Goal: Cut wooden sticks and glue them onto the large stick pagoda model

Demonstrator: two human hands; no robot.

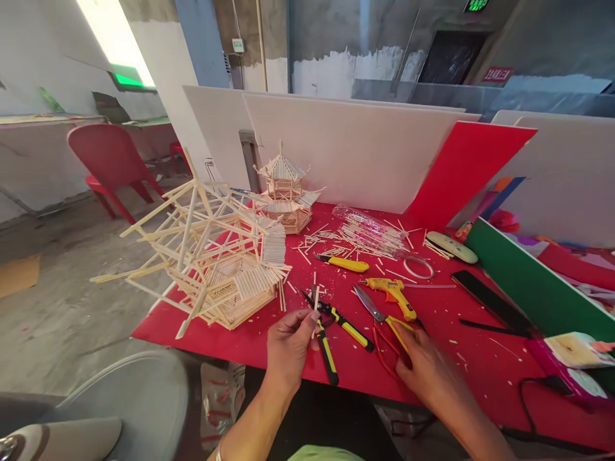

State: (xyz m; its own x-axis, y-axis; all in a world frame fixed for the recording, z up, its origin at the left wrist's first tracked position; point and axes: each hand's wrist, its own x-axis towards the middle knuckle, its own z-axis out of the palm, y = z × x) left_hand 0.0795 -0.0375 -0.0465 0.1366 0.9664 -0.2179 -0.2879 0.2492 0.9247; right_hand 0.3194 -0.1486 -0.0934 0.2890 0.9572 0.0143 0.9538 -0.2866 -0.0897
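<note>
My left hand pinches a short pale wooden stick upright between thumb and fingertips. Beneath it lie pliers with black and yellow handles, spread apart on the red tabletop. My right hand is closed around the yellow handle of scissors, whose other handle loop is red; the blades point away to the left. Just beyond them rests a yellow glue gun. To the left stands a large open framework of sticks with slatted panels on its right side.
A smaller stick pagoda stands at the back. Loose sticks spill from a plastic bag, near a yellow utility knife and a tape roll. At right are a phone, a green board and a purple power strip.
</note>
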